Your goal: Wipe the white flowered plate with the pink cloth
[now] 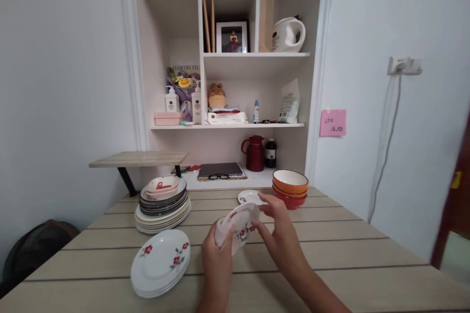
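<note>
My left hand (218, 252) is closed around the left edge of a small white plate (244, 225) with red flowers, which is tilted above the table. A thin whitish cloth or tissue (221, 231) is bunched between that hand and the plate. My right hand (277, 222) has its thumb and fingers curved about the plate's right edge. Behind the plate, another small flowered plate (246, 197) lies flat on the table. To the left of my hands is a stack of larger white plates (159, 261) with red flowers.
A taller stack of mixed plates (163, 205) stands at the left, topped by a small dish (162, 186). Orange and red bowls (290, 188) are nested at the back right. Behind the wooden table (348, 264), a shelf holds a red jug (254, 153) and a laptop (220, 170).
</note>
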`<state>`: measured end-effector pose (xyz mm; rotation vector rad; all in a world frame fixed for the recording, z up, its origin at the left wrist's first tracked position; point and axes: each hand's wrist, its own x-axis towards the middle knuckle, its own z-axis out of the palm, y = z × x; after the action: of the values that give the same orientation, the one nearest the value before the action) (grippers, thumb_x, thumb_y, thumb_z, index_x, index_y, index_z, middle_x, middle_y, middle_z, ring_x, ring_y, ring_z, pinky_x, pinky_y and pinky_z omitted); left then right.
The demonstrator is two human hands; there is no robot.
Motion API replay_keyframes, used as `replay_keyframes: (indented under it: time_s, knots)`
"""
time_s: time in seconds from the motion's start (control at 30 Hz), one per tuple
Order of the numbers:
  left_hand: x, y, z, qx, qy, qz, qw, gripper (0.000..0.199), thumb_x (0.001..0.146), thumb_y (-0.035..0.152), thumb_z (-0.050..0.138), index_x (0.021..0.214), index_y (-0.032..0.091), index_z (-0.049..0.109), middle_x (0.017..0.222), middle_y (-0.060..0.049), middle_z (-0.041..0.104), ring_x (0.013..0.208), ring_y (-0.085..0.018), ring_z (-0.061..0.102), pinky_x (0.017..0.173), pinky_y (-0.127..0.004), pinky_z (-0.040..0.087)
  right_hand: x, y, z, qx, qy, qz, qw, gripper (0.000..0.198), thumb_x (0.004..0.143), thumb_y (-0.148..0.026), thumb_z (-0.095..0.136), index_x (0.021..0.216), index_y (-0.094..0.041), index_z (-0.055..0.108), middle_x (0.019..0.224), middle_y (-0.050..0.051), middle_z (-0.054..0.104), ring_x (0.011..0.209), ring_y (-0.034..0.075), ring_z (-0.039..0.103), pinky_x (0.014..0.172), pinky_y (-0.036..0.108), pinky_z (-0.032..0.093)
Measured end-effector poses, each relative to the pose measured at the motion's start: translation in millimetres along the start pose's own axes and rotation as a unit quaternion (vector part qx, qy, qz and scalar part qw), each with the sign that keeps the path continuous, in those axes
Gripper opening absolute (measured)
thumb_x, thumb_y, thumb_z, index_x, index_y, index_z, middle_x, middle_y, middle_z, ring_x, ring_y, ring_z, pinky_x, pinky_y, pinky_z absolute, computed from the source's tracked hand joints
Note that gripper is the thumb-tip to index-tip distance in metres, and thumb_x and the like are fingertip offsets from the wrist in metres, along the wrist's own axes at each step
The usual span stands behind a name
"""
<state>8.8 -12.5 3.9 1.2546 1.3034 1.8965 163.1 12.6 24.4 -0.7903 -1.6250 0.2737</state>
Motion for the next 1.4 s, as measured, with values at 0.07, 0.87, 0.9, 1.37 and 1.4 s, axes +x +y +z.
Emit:
replay_keyframes:
  time_s: [0.07,0.87,0.9,1.37,1.4]
  knots:
    - [1.2,-4.5,-2.5,0.046,0.001,0.079,0.996,0.024,0.077,0.03,0.065,0.096,0.017,0.073,0.09,-0.009,0.076,0.083,-0.024,0.071,0.077,-0.034,0.056,1.5,-2.7,-4.5,-0.087,-0.029,-0.075,0.993,0.045,0.089,-0.021,0.057,0.133,-0.03,0.05,0.128,0.01,0.055,0.115,0.027,0.054,0.098,0.047,0.046]
    - [-3.9,18.6,3.4,-0.047,-0.056,-0.073,0.995,0.034,0.063,0.041,0.078,0.084,0.015,0.072,0.077,-0.005,0.074,0.069,-0.019,0.067,0.064,-0.025,0.053,-0.6,-18.5,2.0,0.239,-0.085,0.216,0.943,0.017,0.079,-0.036,0.066,0.08,-0.021,0.059,0.068,-0.003,0.058,0.064,0.016,0.053,0.058,0.025,0.042]
    - [-4.3,18.7,3.6,-0.065,-0.058,-0.091,0.992,0.036,0.062,0.042,0.078,0.086,0.015,0.072,0.078,-0.005,0.074,0.07,-0.019,0.068,0.065,-0.026,0.054,-1.0,-18.4,3.1,0.26,-0.072,0.239,0.933,0.019,0.077,-0.037,0.067,0.08,-0.021,0.059,0.069,-0.003,0.059,0.063,0.016,0.054,0.057,0.025,0.042]
    - [-7.0,2.8,5.0,-0.071,-0.047,-0.108,0.99,0.044,0.068,0.047,0.075,0.092,0.01,0.073,0.078,-0.009,0.075,0.065,-0.021,0.069,0.06,-0.028,0.055,-3.1,-8.0,6.6,0.252,-0.051,0.241,0.936,0.025,0.082,-0.037,0.062,0.101,-0.02,0.059,0.086,0.003,0.067,0.075,0.022,0.062,0.069,0.033,0.049]
    - [-7.2,2.0,5.1,-0.049,-0.045,-0.086,0.994,0.04,0.07,0.044,0.074,0.093,0.011,0.074,0.079,-0.009,0.076,0.067,-0.021,0.069,0.061,-0.029,0.056,-1.8,-7.9,4.2,0.187,-0.047,0.203,0.96,0.022,0.083,-0.035,0.061,0.099,-0.02,0.06,0.087,0.004,0.066,0.078,0.022,0.061,0.071,0.035,0.05]
